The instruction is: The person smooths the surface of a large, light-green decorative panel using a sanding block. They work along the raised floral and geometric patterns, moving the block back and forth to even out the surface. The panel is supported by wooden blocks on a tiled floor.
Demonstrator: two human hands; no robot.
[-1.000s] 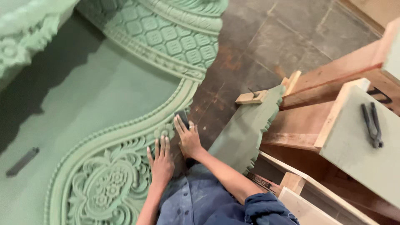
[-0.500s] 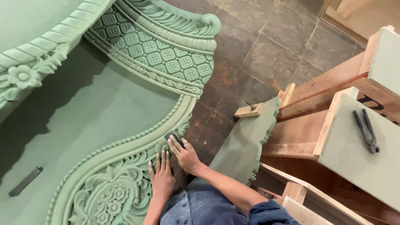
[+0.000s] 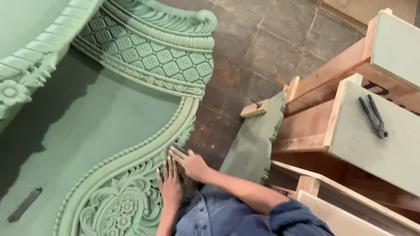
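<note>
— What are the hands on?
— A large green carved wooden panel (image 3: pixel 131 131) with beaded, scrolled edging, lying under both palms. The right hand (image 3: pixel 192 165) presses a small dark pad (image 3: pixel 178 147), mostly hidden beneath its fingers (image 3: pixel 177 154); the left hand (image 3: pixel 170 185) lies flat, fingers spread, gripping nothing.
— Counts?
— Two hands, one pair of dark pincers (image 3: pixel 372 116) well right of the fingers, on a pale green board (image 3: pixel 376 148).
— Unclear?
— The panel runs out of view.
</note>
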